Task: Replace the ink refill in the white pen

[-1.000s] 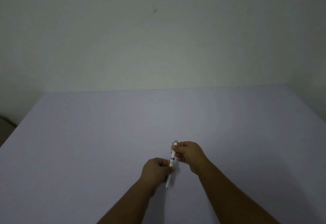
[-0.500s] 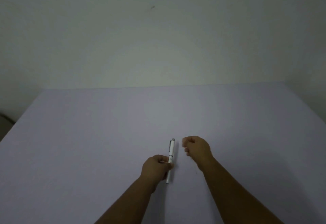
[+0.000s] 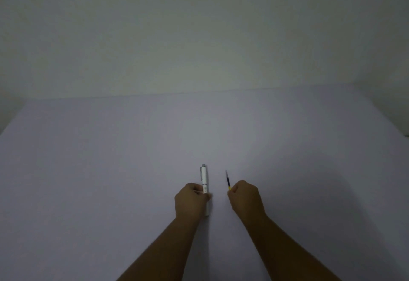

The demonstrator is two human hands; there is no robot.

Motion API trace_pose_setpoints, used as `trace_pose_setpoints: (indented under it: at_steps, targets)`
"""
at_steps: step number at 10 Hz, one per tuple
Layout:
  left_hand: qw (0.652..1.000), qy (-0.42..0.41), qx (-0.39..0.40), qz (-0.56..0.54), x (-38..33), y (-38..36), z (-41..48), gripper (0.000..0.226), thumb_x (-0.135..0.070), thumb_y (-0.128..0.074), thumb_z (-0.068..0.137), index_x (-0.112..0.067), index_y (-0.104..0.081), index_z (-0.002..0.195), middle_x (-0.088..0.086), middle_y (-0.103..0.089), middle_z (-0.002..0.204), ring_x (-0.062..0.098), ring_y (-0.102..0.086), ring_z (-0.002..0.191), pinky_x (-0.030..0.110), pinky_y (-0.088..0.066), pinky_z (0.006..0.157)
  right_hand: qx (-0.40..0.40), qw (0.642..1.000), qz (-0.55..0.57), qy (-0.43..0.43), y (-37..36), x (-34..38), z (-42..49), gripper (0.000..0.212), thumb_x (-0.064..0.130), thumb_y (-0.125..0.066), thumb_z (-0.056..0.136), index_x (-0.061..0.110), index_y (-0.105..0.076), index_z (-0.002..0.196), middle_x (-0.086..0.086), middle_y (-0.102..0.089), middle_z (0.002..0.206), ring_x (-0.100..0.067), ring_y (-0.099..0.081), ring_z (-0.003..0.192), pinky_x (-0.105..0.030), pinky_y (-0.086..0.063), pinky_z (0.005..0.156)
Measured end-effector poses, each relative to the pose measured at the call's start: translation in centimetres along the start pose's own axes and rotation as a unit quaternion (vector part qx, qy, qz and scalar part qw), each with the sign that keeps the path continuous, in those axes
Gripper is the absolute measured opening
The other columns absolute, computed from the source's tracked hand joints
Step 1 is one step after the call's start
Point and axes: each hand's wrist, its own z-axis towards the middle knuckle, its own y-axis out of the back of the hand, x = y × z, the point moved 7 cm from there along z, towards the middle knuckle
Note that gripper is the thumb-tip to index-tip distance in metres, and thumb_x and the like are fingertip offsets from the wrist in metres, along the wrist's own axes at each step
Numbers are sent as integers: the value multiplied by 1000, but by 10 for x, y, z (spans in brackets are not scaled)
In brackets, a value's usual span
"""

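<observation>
Left hand (image 3: 191,200) closed around white pen (image 3: 204,178) at lower centre; right hand (image 3: 245,196) pinching thin ink refill (image 3: 228,181), just right of pen, apart

Two hands are counted: one left hand (image 3: 192,200) and one right hand (image 3: 245,198), each followed by one bare forearm, so two forearms are seen in all. One white pen (image 3: 205,184) is counted, and it is gripped in the left hand. One ink refill (image 3: 228,180) is counted, a thin dark rod with one yellow band near the fingers, and it is pinched in the right hand. One clip is made out on the pen's far end. One counter (image 3: 110,170) is seen beneath everything, pale and plain. One wall (image 3: 199,37) is seen behind it. No second pen or second refill is counted.
</observation>
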Motion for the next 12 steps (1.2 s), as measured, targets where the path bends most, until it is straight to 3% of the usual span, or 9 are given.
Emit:
trace_pose_setpoints:
  at_steps: [1, 3, 4, 7, 8, 12]
  targets:
    - [1000, -7, 2, 10, 1, -4, 1, 17, -18, -76, 76, -17, -59, 81, -11, -56, 67, 13, -58, 77, 14, -37, 54, 7, 1000, 0, 3, -9, 5, -4, 23, 19, -53, 86, 2, -66, 94, -17, -72, 100, -32, -67, 98, -32, -55, 82]
    - [999, -21, 9, 26, 1, -7, 4, 14, -20, -75, 76, -14, -63, 82, -1, -63, 80, 11, -57, 70, 16, -39, 56, 17, 1000, 18, 17, -19, 13, -7, 21, 21, -55, 81, 4, -67, 87, -16, -73, 93, -32, -69, 89, -38, -58, 80]
    - [999, -22, 11, 34, 2, -8, 4, 16, -21, -75, 77, -14, -61, 79, -3, -61, 77, 3, -50, 61, 11, -33, 51, 22, 999, 19, 14, -20, 14, -7, 16, 20, -54, 80, 7, -63, 77, -16, -73, 90, -32, -70, 85, -38, -59, 77]
    - [999, -23, 4, 31, 5, -9, 6, 21, -24, -75, 77, -8, -66, 89, -3, -61, 77, -3, -47, 58, 9, -30, 49, 26, 999, 22, 17, -24, 11, -7, 17, 26, -58, 81, 11, -59, 72, -12, -71, 82, -32, -69, 86, -36, -58, 76]
    - [1000, -14, 4, 21, 5, -9, 5, 22, -25, -74, 78, -8, -66, 88, -3, -60, 75, -3, -47, 57, 10, -31, 49, 26, 999, 26, 16, -24, 10, -7, 24, 29, -59, 81, 6, -66, 85, -13, -73, 90, -31, -70, 86, -38, -58, 79]
    - [1000, -9, 3, 30, 4, -4, 3, 26, -30, -74, 78, -8, -67, 90, -9, -55, 68, -2, -47, 57, 10, -29, 49, 17, 999, 46, 23, -25, 5, -6, 28, 33, -58, 83, 7, -66, 85, -14, -73, 90, -30, -70, 86, -39, -58, 81]
